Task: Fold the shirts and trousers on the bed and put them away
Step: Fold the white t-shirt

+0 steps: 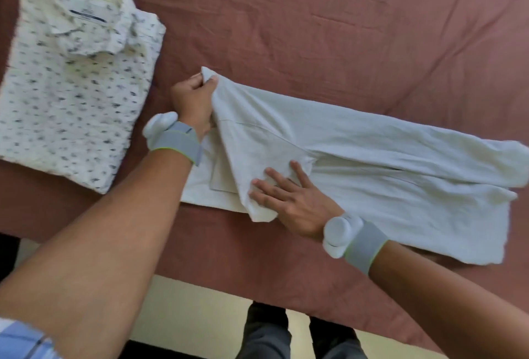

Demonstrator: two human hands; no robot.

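Place: a bedroom in a home.
Bed: a wide mattress under a creased, rust-brown sheet (329, 15) fills nearly the whole view, its near edge running across the bottom.
Clothes: a folded white printed shirt (74, 78) lies at the bed's far left corner; pale trousers (386, 164) lie spread along the near edge.
Floor: a pale, cream-coloured floor (194, 310) shows below the bed's near edge, where the person's legs stand.

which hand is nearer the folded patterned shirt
Left. The left hand grips a corner of the white trousers just beside the folded patterned shirt. The right hand lies flat on the trousers, farther from the shirt.
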